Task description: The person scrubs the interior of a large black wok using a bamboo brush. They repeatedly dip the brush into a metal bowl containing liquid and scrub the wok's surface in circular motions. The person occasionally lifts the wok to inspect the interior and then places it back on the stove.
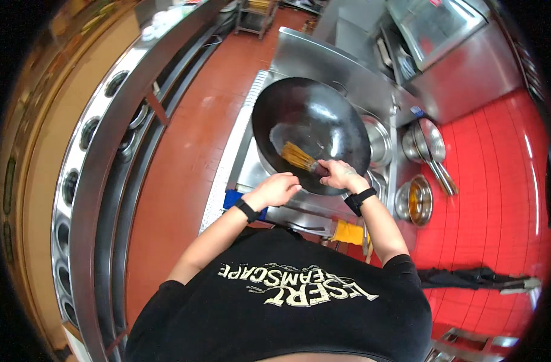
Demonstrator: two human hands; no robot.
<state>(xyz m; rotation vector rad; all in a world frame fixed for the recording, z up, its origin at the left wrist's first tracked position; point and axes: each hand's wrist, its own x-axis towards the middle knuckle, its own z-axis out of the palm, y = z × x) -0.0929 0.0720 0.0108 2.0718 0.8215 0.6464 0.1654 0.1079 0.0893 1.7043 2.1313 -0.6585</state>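
Note:
A large black wok (309, 117) rests on the steel range before me. My right hand (340, 174) grips the dark handle of a bamboo wok brush (300, 157), whose tan bristles point left over the wok's inner surface. At the wok's near left rim is my left hand (277, 189), its fingers curled; the wok's edge lies at its fingertips, and something thin shows there. A blue cloth (232, 199) lies beside my left wrist. Both wrists wear black bands.
Steel pots (376, 140) stand right of the wok. Farther right are a long-handled steel pan (431, 140) and a steel bowl (420, 200) with amber liquid. A yellow cloth (349, 232) hangs at the range's front. A steel counter with round openings (89, 132) runs along the left.

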